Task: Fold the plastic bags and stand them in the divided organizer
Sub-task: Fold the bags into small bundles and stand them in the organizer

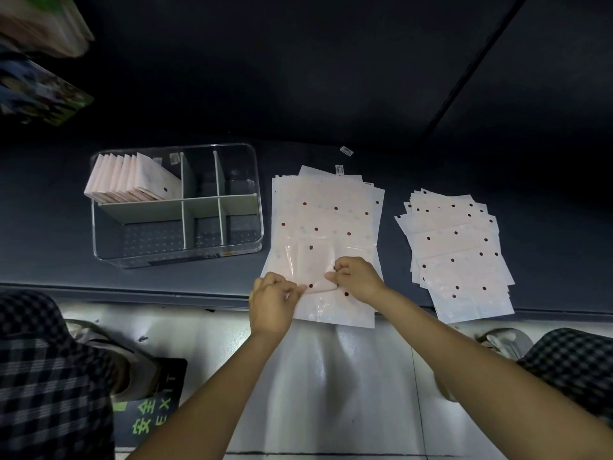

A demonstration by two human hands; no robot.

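Observation:
A stack of flat pale pink plastic bags with dark dots [326, 210] lies on the dark table in front of me. On top of it sits a partly folded bag [311, 263]. My left hand [270, 303] pinches its near left edge and my right hand [356, 277] pinches its near right edge. A clear divided organizer [232, 250] stands to the left. Its back left compartment holds several folded bags [132, 177] standing on edge; the other compartments look empty.
A second, fanned pile of dotted bags [461, 254] lies to the right, overhanging the table's near edge [132, 290]. Two small labels [346, 151] lie behind the middle stack. Checked clothing shows at both lower corners. A floor sign reading EXIT [156, 413] is below left.

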